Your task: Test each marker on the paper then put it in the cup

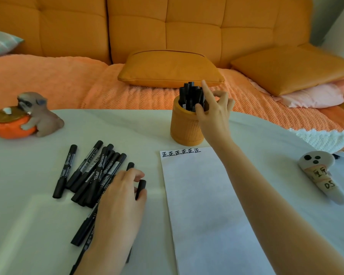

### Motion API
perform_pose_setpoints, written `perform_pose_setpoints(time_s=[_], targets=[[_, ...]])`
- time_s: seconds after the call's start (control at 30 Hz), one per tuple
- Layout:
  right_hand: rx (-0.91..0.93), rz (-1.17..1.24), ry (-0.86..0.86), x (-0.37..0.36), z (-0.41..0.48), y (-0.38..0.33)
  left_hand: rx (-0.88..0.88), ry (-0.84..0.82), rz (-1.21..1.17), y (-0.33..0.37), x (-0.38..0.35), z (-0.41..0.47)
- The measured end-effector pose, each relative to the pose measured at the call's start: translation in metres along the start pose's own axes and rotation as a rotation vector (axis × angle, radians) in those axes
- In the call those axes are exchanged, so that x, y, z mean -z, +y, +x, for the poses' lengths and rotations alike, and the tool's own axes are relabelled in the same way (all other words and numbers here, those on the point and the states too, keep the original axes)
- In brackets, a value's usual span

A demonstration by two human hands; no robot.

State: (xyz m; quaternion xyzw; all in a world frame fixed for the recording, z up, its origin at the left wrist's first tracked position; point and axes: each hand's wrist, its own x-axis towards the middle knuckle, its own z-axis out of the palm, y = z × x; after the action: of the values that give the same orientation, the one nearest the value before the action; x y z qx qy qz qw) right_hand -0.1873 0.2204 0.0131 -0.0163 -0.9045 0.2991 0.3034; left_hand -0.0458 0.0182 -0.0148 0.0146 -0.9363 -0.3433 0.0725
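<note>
An orange ribbed cup (184,128) stands at the back of the white table and holds several black markers (190,96). My right hand (214,114) is at the cup's rim with its fingers spread, the thumb against the markers and the index finger pointing up. A white paper (203,205) lies in front of the cup, with a row of black test characters along its top edge. To the left lies a pile of several black capped markers (91,169). My left hand (117,201) rests on the pile's right side, fingers curled around one marker (141,185).
A dog figurine hugging an orange bowl (24,118) sits at the table's far left. A grey ghost-shaped object with handwritten labels (322,175) lies at the right. Behind the table is an orange sofa with cushions (171,68).
</note>
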Motion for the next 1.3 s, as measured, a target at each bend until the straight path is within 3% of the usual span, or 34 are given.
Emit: perform_pose_setpoints(time_s=[0.17,0.37,0.47,0.83,1.1,1.3], targets=[[-0.087,0.286,0.001,0.022,-0.035,-0.021,-0.042,0.007,-0.204,0.003,0.003,0.003],[-0.395,0.616,-0.684,0.035,-0.11,-0.051,-0.034,0.055,-0.488,0.013,0.01,0.005],[-0.478,0.715,-0.825,0.038,-0.128,-0.061,-0.06,0.053,-0.58,0.018,0.011,0.003],[-0.424,0.764,-0.67,0.046,-0.13,-0.061,-0.08,-0.053,-0.648,0.023,0.007,0.001],[-0.527,0.891,-0.421,0.05,-0.118,-0.053,-0.027,-0.258,-0.481,0.011,-0.004,0.0],[-0.448,0.881,-0.443,0.049,-0.12,-0.054,-0.111,-0.284,-0.401,0.013,-0.004,-0.002]])
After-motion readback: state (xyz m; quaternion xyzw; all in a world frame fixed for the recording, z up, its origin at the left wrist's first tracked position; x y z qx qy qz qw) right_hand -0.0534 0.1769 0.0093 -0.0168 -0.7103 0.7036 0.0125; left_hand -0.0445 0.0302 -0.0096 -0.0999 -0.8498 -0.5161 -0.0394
